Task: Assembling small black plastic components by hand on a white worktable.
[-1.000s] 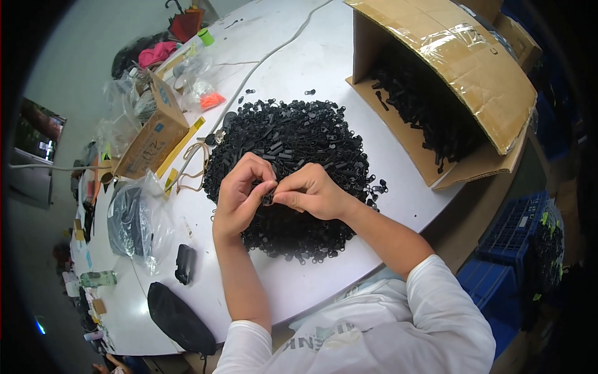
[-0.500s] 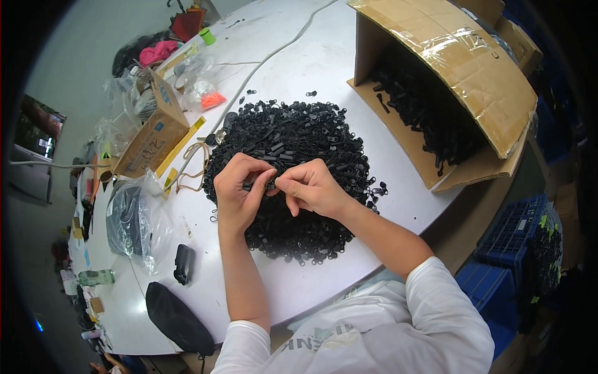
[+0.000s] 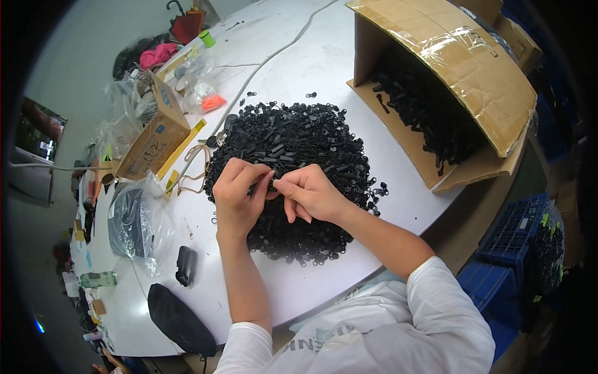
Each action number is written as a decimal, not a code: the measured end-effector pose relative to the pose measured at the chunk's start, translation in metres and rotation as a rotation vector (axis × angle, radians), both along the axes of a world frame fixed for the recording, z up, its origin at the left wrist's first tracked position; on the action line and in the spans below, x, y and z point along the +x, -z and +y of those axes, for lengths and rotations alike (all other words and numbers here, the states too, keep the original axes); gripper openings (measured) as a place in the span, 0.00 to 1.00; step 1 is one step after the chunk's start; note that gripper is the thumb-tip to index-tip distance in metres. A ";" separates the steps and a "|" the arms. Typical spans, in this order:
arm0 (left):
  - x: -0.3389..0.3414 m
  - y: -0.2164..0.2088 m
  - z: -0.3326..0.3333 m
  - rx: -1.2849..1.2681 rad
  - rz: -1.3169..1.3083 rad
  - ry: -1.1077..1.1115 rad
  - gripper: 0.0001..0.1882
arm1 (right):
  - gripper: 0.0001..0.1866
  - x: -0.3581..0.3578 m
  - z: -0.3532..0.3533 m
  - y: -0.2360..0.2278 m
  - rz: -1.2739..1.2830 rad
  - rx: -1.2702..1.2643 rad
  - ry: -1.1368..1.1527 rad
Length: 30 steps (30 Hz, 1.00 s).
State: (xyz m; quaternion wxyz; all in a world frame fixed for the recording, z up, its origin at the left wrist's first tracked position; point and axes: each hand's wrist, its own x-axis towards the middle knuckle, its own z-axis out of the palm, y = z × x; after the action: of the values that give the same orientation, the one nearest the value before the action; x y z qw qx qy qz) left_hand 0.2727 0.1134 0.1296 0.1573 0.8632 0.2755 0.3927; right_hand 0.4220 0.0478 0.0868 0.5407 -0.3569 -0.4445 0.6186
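Black parts point(image 3: 305, 146) lie near a carton point(image 3: 451, 68); the right grip point(image 3: 313, 194) has uncurled fingers (whether this or left grip point(image 3: 237, 194) clamps, can't tell).

This looks like a workshop or a small assembly room: a broad white worktable point(image 3: 324, 62) carries a great heap of small black parts point(image 3: 299, 140), loose and in bulk, and at its far right a large cardboard box point(image 3: 455, 68) lies on its side with many more black pieces point(image 3: 423, 115) inside. Blue plastic crates point(image 3: 511, 229) stand low beyond the table's right edge, near the worker, while a smaller cardboard box point(image 3: 156, 140) and clear plastic bags point(image 3: 198, 76) crowd the left side
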 end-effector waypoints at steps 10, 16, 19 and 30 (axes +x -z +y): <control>-0.012 -0.002 0.001 -0.564 -0.035 0.124 0.02 | 0.18 -0.001 -0.002 0.002 -0.006 0.070 0.062; -0.014 -0.009 0.001 -0.473 0.017 0.203 0.07 | 0.19 0.001 0.000 0.004 -0.165 0.105 0.118; -0.015 -0.008 0.002 -0.454 0.062 0.209 0.10 | 0.20 -0.001 -0.001 0.001 -0.172 0.082 0.117; -0.002 -0.005 -0.004 -0.212 -0.005 0.171 0.14 | 0.16 -0.002 -0.001 0.010 0.008 0.067 0.171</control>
State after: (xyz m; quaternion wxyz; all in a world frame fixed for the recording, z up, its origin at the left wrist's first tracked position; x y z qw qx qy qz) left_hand 0.2707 0.1093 0.1345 0.2809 0.8611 0.2407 0.3487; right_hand 0.4198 0.0471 0.0769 0.6050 -0.3728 -0.4309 0.5562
